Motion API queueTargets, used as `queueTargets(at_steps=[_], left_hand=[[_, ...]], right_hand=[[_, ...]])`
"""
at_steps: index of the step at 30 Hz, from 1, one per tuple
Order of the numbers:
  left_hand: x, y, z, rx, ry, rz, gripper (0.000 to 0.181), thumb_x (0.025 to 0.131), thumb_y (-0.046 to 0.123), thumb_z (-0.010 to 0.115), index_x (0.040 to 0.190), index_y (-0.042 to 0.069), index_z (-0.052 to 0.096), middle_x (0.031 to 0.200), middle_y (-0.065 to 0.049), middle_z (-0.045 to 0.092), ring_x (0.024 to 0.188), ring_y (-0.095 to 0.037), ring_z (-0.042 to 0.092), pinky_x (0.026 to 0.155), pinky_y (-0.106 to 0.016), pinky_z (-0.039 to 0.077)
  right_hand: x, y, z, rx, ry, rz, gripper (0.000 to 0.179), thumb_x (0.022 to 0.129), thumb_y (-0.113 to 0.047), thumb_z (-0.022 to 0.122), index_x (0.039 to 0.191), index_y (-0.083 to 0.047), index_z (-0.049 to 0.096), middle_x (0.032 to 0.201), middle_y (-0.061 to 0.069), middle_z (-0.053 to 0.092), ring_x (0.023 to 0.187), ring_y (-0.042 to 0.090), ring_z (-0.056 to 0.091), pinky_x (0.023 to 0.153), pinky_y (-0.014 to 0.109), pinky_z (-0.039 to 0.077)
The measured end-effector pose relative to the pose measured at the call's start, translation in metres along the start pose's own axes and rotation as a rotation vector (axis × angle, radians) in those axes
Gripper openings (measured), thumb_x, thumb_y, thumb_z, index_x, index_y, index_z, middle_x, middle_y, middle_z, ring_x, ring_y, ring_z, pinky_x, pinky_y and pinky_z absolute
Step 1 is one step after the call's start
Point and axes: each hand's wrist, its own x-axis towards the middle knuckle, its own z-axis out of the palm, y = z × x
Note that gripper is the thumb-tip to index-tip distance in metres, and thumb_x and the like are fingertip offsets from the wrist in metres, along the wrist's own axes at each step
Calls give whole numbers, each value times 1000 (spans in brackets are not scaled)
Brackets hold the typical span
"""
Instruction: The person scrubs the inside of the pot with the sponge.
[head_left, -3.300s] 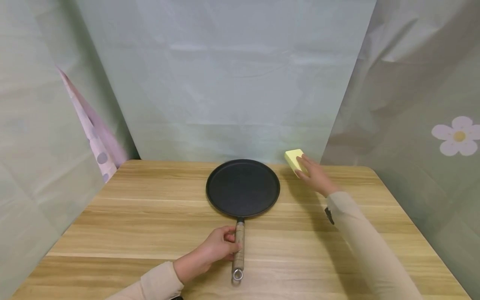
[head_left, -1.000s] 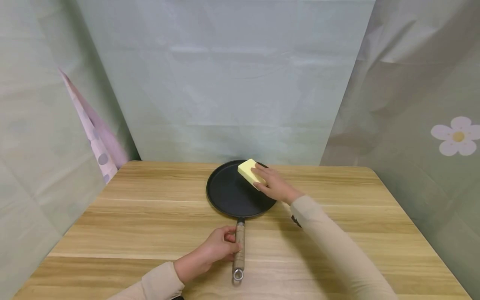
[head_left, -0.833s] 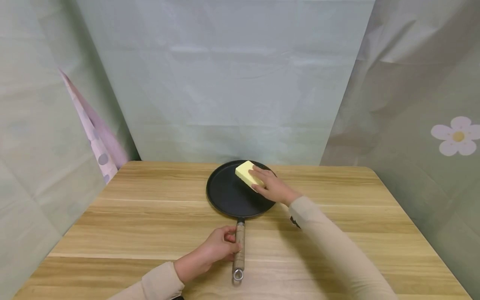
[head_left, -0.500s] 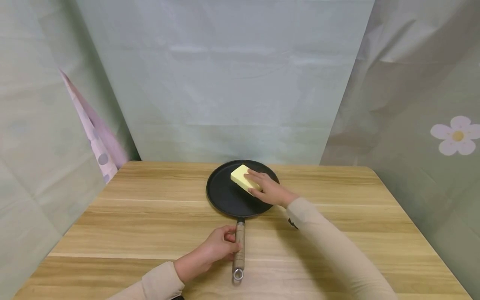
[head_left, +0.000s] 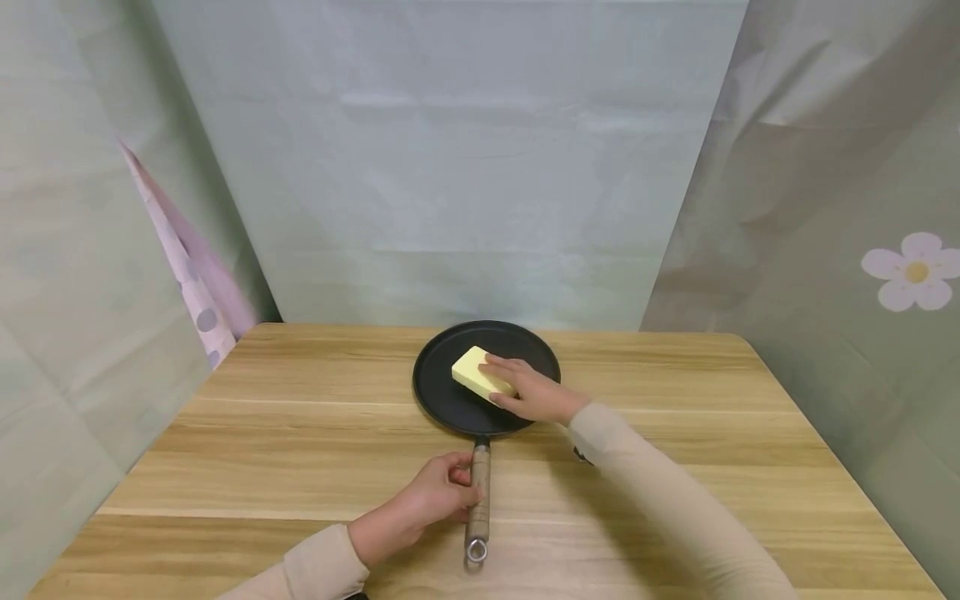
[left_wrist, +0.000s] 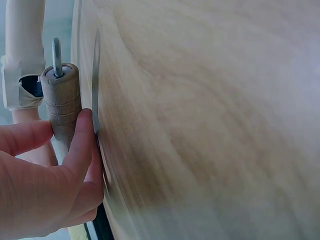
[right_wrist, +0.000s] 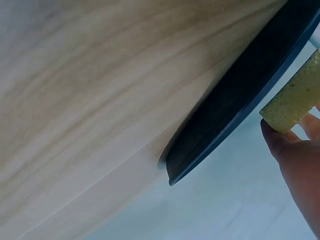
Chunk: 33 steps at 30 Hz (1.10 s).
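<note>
A round black flat pan (head_left: 438, 396) lies on the wooden table with its wooden handle (head_left: 480, 517) towards me. My left hand (head_left: 435, 493) pinches that handle between thumb and fingers; in the left wrist view the thumb and fingers sit on either side of the handle (left_wrist: 64, 102), below its metal hanging ring. Over the middle of the pan, my right hand (head_left: 532, 392) grips a pale yellow sponge (head_left: 472, 368) by its sides. The right wrist view shows the sponge (right_wrist: 295, 97) at the right edge, with the thumb against its end. The sponge's underside is hidden in the head view.
The wood-grain table (head_left: 300, 433) extends to both sides of the pan. A pale cloth backdrop (head_left: 465, 167) hangs behind its far edge, with cloth on the left and right too. A flower print (head_left: 917, 272) shows on the right cloth.
From the table's right side, my right hand has brought the sponge left over the pan, then drawn it leftward and nearer me. The left hand and the pan have stayed put.
</note>
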Motion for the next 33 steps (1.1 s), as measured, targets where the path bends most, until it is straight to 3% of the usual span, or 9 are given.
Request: queueTargets(at_steps=[23,33], left_hand=[[-1,1,2,-3,10,-2,59,83,-10,63,136,-14,38,94,-15,44,77,-22,56,66,-35,58],[-2,1,1,17,-1,3,59,83,-9,63,136,-14,38,94,-14,44,79,-22,57,67,-36,58]], right_hand=[[-5,-4,7,-16,-105,-18,55,99,-27,55,148,-8,37,155,15,25,139,38,27,113,50,26],[-7,-4,12,-48,-116,-58,55,97,-28,57,146,-11,41,155,11,27,138,32,32,113,46,29]])
